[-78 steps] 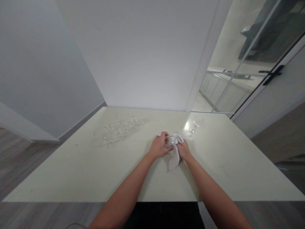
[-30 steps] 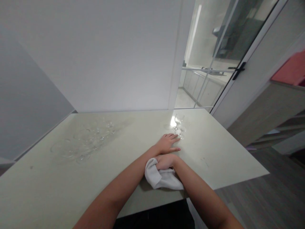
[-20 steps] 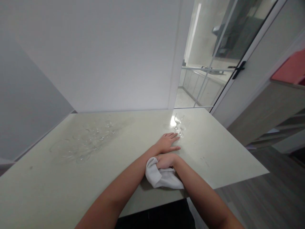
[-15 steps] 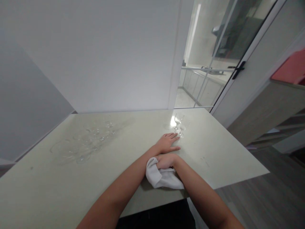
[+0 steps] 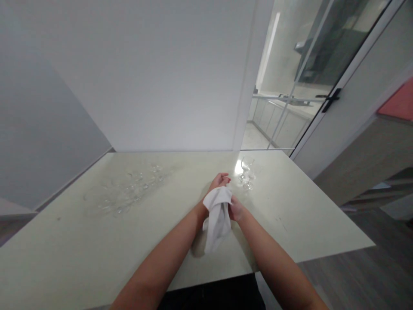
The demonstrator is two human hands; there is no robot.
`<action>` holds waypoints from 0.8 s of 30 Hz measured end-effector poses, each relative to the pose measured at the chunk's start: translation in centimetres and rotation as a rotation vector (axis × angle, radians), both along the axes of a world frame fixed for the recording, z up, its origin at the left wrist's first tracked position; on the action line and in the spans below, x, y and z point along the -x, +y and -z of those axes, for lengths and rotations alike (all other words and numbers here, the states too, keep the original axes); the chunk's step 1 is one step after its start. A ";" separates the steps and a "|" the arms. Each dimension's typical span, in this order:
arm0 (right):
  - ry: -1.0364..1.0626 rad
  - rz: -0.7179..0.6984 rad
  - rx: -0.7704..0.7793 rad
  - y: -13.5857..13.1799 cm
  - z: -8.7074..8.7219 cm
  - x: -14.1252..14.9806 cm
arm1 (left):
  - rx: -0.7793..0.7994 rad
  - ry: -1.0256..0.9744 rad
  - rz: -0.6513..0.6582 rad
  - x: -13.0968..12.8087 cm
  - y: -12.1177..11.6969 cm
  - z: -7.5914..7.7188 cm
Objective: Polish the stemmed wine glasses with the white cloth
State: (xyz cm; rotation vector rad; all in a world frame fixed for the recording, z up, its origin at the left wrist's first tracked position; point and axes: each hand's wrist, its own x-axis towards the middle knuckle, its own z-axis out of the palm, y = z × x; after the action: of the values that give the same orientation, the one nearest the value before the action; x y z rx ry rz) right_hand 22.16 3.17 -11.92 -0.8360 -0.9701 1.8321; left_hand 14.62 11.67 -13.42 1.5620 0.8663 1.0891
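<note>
A white cloth point(image 5: 218, 217) hangs in folds from my right hand point(image 5: 237, 209), whose fingers are closed on it and partly hidden behind it. The cloth's upper part lies against my left wrist. Just beyond it is my left hand point(image 5: 222, 178), with its fingers loosely bent, a little apart, and nothing visible in them; the cloth covers part of the palm. To the right of my left fingertips, clear glassware point(image 5: 247, 175) stands on the pale tabletop point(image 5: 180, 189), apart from both hands. Its exact shape is hard to make out.
Several more clear glass items point(image 5: 129, 191) stand grouped at the table's left. A white wall point(image 5: 167, 86) closes off the back edge. Beyond the right corner are a glass door with a black handle point(image 5: 331, 100) and a shelf unit point(image 5: 364, 159) with something red on top.
My right hand has raised the cloth from the tabletop up to my left wrist. My left hand has turned, its fingers now bent instead of stretched flat. The view has shifted slightly left.
</note>
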 end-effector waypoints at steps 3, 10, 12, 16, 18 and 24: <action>0.205 0.183 0.003 0.7 -1.4 -0.2 | 0.063 -0.201 -0.388 3.1 -0.4 -1.8; 0.195 0.402 -0.138 0.5 -1.7 0.0 | -0.315 0.160 -0.271 5.8 -6.8 -4.8; 0.137 0.433 -0.072 0.5 -1.0 0.3 | -0.330 0.283 -0.094 5.1 -8.2 -4.6; -0.005 0.453 0.006 1.0 0.2 0.9 | -0.254 0.313 -0.139 4.4 -8.8 -3.6; -0.028 0.441 0.001 1.3 0.6 1.2 | -0.207 0.275 -0.252 4.7 -8.3 -3.2; -0.031 0.486 0.032 1.8 1.3 1.6 | -0.071 0.194 -0.414 6.1 -7.2 -2.9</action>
State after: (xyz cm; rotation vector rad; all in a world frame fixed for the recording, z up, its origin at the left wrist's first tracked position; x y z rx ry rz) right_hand 20.61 4.97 -13.25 -1.0206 -0.6816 1.4213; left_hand 8.47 4.49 -10.56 1.6059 1.3382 1.2806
